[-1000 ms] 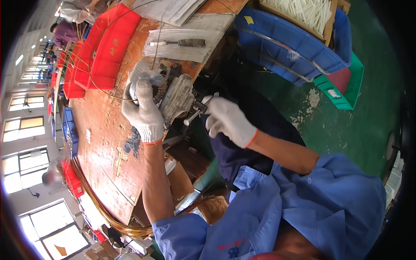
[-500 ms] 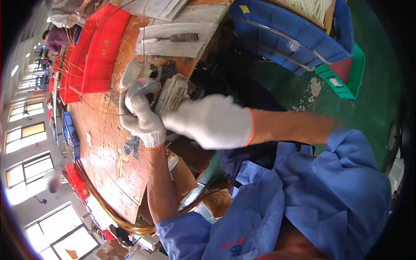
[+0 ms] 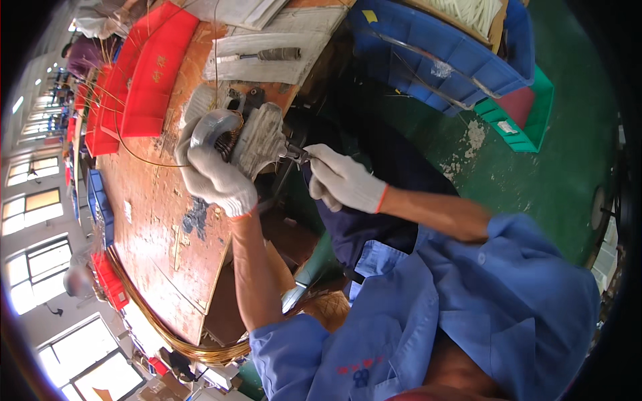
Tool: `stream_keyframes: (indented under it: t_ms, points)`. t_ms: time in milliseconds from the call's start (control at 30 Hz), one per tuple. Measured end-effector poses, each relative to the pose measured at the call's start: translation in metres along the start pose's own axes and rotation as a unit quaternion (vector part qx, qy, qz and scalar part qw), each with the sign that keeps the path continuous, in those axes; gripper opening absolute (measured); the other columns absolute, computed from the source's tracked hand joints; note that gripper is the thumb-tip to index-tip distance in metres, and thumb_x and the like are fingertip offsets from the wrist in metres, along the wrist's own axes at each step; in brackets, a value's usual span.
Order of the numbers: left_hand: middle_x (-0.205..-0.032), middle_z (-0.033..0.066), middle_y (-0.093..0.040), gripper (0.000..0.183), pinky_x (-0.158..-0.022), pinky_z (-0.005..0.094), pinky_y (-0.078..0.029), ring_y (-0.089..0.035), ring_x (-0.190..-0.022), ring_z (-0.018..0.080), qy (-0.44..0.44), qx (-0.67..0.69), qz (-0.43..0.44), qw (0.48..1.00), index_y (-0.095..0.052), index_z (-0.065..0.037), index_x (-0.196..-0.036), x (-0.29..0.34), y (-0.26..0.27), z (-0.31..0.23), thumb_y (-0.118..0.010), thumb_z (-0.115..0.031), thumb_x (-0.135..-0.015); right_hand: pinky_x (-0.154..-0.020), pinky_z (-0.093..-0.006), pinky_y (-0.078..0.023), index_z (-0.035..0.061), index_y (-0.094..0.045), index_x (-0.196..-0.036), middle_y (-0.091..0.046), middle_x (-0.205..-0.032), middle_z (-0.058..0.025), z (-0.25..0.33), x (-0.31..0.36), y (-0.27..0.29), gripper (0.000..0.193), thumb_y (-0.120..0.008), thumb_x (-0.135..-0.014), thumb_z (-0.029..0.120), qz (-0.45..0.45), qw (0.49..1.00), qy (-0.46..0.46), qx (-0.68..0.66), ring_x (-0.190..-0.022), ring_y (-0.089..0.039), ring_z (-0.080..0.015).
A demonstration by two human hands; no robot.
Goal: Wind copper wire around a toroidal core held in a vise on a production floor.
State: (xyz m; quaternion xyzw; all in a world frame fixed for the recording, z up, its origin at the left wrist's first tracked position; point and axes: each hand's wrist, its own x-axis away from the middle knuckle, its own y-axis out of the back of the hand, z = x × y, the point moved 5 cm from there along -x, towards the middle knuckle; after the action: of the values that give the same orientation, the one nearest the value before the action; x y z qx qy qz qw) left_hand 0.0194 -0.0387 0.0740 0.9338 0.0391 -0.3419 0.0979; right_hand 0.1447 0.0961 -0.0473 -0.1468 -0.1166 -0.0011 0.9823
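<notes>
My left hand (image 3: 217, 175), in a white knitted glove, is closed around a shiny grey ring-shaped part (image 3: 212, 125) with copper-coloured wire coils on its inner side. The ring rests against a worn, whitish wrapped block (image 3: 259, 142) at the table's edge. A short dark metal handle (image 3: 296, 154) sticks out from the block's right end. My gloved right hand (image 3: 344, 182) grips that handle with thumb and fingers. Thin copper-coloured wire (image 3: 144, 160) curves from the left toward my left hand. Behind the ring sits a dark metal fitting (image 3: 249, 99).
A screwdriver-like tool (image 3: 277, 54) lies on whitish sheeting farther back. Red bins (image 3: 157, 73) stand at the table's far left, with wires arching over them. A blue crate (image 3: 428, 57) and a green bin (image 3: 535, 117) are at the right. Coiled wire (image 3: 167, 334) runs along the near-left edge.
My right hand, blurred over the block's near end before, is now farther right on the metal handle, which has come into sight. My left hand stays on the ring.
</notes>
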Motion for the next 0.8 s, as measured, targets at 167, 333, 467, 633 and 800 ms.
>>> stream_keyframes:
  t_ms: [167,333,467,633,800]
  points:
    - [-0.101,0.0242,-0.068,0.036,-0.086,0.0406,-0.059,-0.068,-0.090,0.0279,0.053,0.007,-0.153,0.987,-0.065,0.013,-0.111,0.109,0.001,0.015,-0.050,-0.020,-0.107,-0.067,-0.0418,-0.061,0.0128,-0.066,-0.127,-0.073,-0.111,-0.0114,0.102,-0.028,0.069,0.033,-0.062,-0.097,0.001,-0.252,0.779,0.395,0.417,-0.085,-0.075,-0.0340]
    - [-0.116,0.0082,-0.067,0.031,-0.094,0.0317,-0.051,-0.062,-0.102,0.0167,0.192,0.107,0.084,0.972,-0.065,0.001,-0.126,0.162,-0.072,0.028,-0.072,-0.006,-0.097,-0.116,-0.0446,-0.048,0.0136,-0.056,-0.149,-0.063,-0.144,-0.0075,0.198,-0.109,0.001,0.066,-0.073,-0.087,0.000,-0.040,0.491,0.591,0.639,-0.140,-0.055,-0.0270]
    - [-0.081,0.0033,-0.068,0.022,-0.070,0.0316,-0.052,-0.063,-0.075,0.0111,0.332,0.027,0.180,0.926,-0.068,-0.002,-0.097,0.154,-0.058,0.054,-0.080,-0.020,-0.094,-0.100,-0.0412,-0.055,0.0138,-0.065,-0.137,-0.070,-0.130,-0.0128,0.188,-0.140,0.016,0.045,-0.071,-0.092,0.010,0.154,0.483,0.465,0.726,-0.124,-0.065,-0.0295]
    - [-0.064,0.0115,-0.062,0.036,-0.056,0.0384,-0.050,-0.062,-0.055,0.0239,0.238,-0.334,0.349,0.843,-0.065,-0.004,-0.087,0.103,0.022,-0.016,-0.078,-0.036,-0.095,-0.075,-0.0481,-0.056,0.0126,-0.074,-0.115,-0.073,-0.097,-0.0196,0.131,-0.088,0.098,0.019,-0.068,-0.099,0.020,0.010,0.782,0.421,0.460,-0.090,-0.070,-0.0430]
    - [-0.066,0.0100,-0.065,0.036,-0.059,0.0376,-0.053,-0.066,-0.057,0.0257,0.229,-0.222,0.389,0.865,-0.068,-0.004,-0.094,0.089,0.031,-0.017,-0.077,-0.039,-0.096,-0.065,-0.0306,-0.056,0.0031,-0.073,-0.120,-0.074,-0.087,-0.0070,0.153,-0.091,0.107,0.020,-0.063,-0.105,0.012,0.115,0.901,0.108,0.403,-0.066,-0.067,-0.0107]
